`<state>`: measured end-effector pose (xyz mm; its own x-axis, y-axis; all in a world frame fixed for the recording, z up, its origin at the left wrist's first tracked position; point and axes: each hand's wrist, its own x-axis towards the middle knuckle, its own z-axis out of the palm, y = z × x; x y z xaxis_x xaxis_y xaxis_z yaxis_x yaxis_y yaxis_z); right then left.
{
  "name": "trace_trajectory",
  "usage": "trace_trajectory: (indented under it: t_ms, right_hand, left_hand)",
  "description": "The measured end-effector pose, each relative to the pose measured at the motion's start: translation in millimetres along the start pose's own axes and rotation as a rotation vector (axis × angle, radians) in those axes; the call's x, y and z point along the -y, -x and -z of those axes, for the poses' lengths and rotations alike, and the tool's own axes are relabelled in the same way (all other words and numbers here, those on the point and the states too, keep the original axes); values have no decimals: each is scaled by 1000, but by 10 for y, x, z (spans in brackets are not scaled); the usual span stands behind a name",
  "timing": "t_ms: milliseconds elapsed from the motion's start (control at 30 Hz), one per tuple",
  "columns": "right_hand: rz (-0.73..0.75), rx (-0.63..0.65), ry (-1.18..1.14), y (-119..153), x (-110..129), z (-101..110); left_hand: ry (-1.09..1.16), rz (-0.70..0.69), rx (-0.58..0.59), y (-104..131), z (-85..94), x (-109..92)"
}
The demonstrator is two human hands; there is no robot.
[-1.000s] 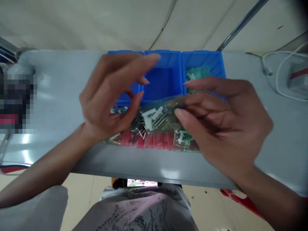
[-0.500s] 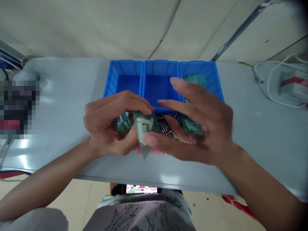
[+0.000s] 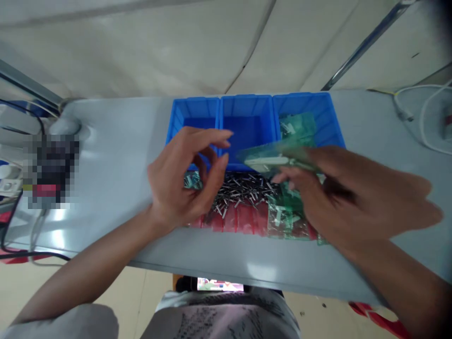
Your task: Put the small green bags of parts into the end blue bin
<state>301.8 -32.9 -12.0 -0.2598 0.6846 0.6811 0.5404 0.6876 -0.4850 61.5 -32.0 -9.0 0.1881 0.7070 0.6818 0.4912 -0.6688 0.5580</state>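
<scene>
My right hand pinches a small clear green plastic bag with white plug-like parts in it; the bag is blurred and hangs over the front of the middle blue bin. To its left, my left hand holds nothing, its fingers curved with a gap between thumb and fingertips. Between and below the hands lies a pile of small dark and silvery screws. Other green bags with white parts lie at the right of the pile, partly hidden by my right hand.
Three joined blue bins stand at the back of the grey table. Green bags lie in the right bin. Red bin fronts edge the screws. White cables lie at the right, and a pixelated object at the left.
The green bag has passed from my left hand to my right hand and moved right. My left hand has let go. The view has shifted slightly.
</scene>
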Motion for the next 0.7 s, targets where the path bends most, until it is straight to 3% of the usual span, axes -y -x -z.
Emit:
trace_trajectory:
  t_ms: [67, 167, 233, 367, 533, 633, 700]
  right_hand:
    - [-136, -85, -156, -33, 23, -41]
    - [-299, 33, -463, -83, 69, -74]
    - [-300, 83, -484, -96, 64, -77]
    - [-61, 23, -224, -85, -29, -98]
    - [-15, 109, -186, -197, -27, -117]
    - [46, -10, -88, -451, -108, 20]
    - [190, 59, 163, -687, -294, 191]
  left_hand:
    - [-68, -165, 36, 5, 10, 69]
    - [-210, -343, 78, 20, 31, 129]
    - [-201, -344, 59, 16, 43, 129]
    - [-1, -43, 27, -42, 54, 62]
    - [461, 353, 212, -70, 14, -31]
    - [577, 436, 150, -72, -2, -31]
    - [565, 413, 45, -92, 9, 3]
